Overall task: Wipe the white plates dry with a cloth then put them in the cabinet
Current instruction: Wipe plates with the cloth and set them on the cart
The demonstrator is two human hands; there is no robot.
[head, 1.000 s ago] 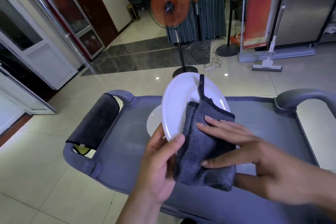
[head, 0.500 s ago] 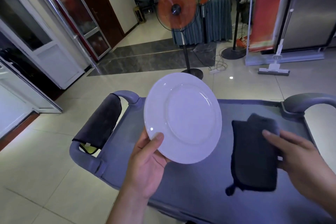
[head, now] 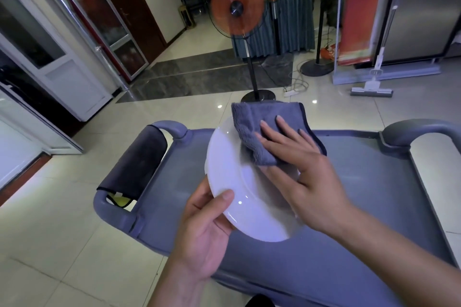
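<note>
I see left hand point(head: 204, 229) clamped on white plate point(head: 239, 182) rim (thumb on top), plate tilted above grey cart point(head: 349, 207). Right hand point(head: 299, 164) flat, fingers apart, pressing grey cloth point(head: 252, 127) onto plate's far edge.

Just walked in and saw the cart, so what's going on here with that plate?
A person is drying a white plate above a grey cart. The left hand holds the plate by its rim, thumb on the face, tilting it up. The right hand presses a grey cloth flat against the plate's upper part, fingers spread. A dark cloth hangs over the cart's left handle. No cabinet is in view, so putting away hasn't begun.
</note>
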